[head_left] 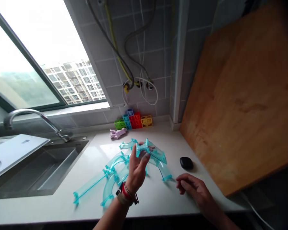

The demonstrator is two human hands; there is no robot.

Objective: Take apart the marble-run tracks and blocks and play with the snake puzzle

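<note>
Over the white counter [158, 203], a teal piece [159, 154] is clasped mid-frame in the left hand [137, 171], fingers closed. At lower right, the right hand [195, 189] is seen half-curled, empty.

A chrome faucet [48, 121] arches over a sink [50, 166] partly covered by a white board [16, 151], below a window [24, 48] showing a pale building [78, 81]. Colored blocks [135, 121] and a pale purple object [118, 133] sit near the tiled wall [159, 64], under dangling hoses [113, 36]; a rounded black object [186, 163] lies near a wooden panel [244, 102].
</note>
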